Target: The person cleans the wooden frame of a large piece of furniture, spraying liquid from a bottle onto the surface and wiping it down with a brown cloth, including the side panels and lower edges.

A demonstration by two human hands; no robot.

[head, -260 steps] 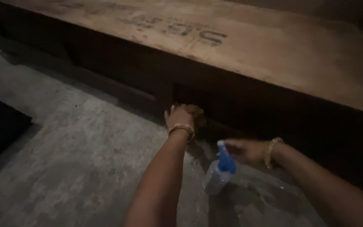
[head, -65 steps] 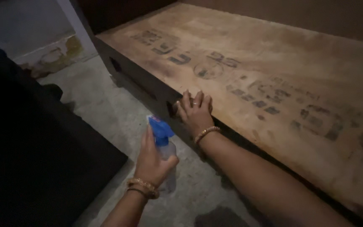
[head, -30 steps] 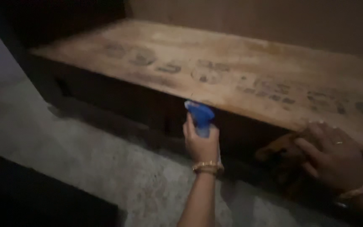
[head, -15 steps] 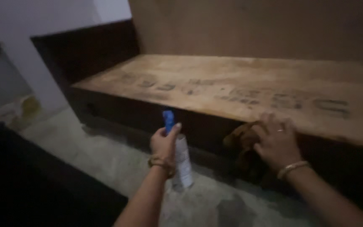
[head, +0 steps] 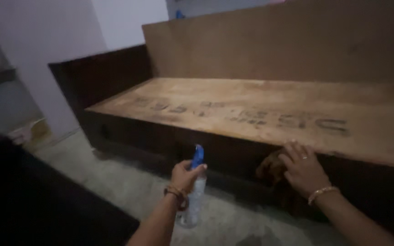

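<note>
My left hand grips a clear spray bottle with a blue trigger head, held upright above the floor in front of the dark side rail of a wooden bed frame. My right hand presses a brown cloth against the top edge of that rail, fingers spread over it. Both wrists wear gold bangles. The bed's top is a bare plywood board with dark stamped markings.
A dark headboard closes the bed's left end and a plywood sheet stands along its back. Grey concrete floor lies in front. A dark bulky object fills the lower left. White wall behind.
The view has tilted up, showing more of the headboard and back board. My left hand with the bottle has dropped slightly lower; my right hand stays on the cloth at the rail.
</note>
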